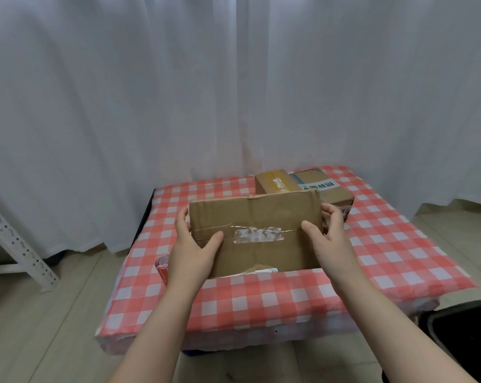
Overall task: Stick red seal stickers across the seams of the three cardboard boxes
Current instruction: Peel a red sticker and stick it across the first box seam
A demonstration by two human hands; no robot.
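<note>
Fingers [215,239] of the left hand [191,244] and right hand [327,236] are clamping the large cardboard box [257,233] at both ends. Two smaller boxes [302,186] are sitting behind it on the checkered surface [385,244].

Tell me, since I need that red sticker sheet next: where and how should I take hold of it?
Take the sticker sheet by its curled far end, coming from the left with the left hand. That end lifts off the checked tablecloth and is exposed; the rest is hidden behind the left wrist, beside the big box.
</note>
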